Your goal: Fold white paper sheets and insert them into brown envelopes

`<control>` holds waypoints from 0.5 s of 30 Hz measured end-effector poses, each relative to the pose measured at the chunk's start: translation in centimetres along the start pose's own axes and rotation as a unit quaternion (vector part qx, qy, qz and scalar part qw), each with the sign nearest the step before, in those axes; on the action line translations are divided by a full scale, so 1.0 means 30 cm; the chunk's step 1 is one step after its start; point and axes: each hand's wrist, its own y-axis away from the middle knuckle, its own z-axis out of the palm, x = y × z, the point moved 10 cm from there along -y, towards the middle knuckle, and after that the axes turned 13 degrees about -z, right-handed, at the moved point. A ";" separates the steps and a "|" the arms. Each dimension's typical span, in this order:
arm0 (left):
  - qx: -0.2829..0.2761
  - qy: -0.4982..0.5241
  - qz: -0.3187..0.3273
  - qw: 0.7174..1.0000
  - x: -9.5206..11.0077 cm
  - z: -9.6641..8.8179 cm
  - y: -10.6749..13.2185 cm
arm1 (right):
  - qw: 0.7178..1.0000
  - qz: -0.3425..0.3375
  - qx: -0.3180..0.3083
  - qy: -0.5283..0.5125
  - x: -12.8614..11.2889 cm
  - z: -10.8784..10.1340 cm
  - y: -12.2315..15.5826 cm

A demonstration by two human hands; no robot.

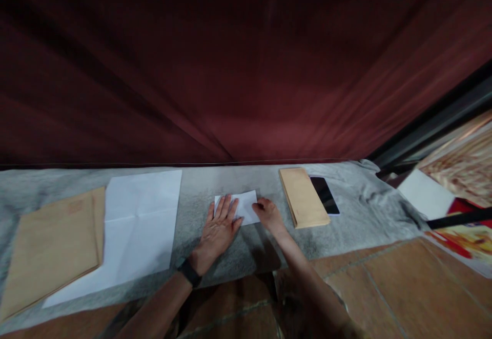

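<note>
A small piece of white paper (246,207), apparently folded, lies on the grey cloth in front of me. My left hand (220,229), with a dark band at its wrist, presses flat on the paper's left part, fingers stretched out. At the right edge my right hand (270,215) has its fingers curled together on the paper; the fingertips are partly hidden. Just right of that hand lies a stack of narrow brown envelopes (305,198). A phone (326,195) with a dark screen is partly under them.
On the left, large brown envelopes (57,244) overlap a big creased white sheet (142,226). The grey cloth (369,206) covers the low surface. Behind it hangs a dark red curtain (246,98). Tiled floor (400,282) runs along the front, with a colourful printed item (469,239) at right.
</note>
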 end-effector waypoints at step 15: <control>-0.015 0.500 -0.316 0.806 -0.259 -0.047 -0.081 | 0.899 0.094 0.061 -0.423 0.039 0.026 0.009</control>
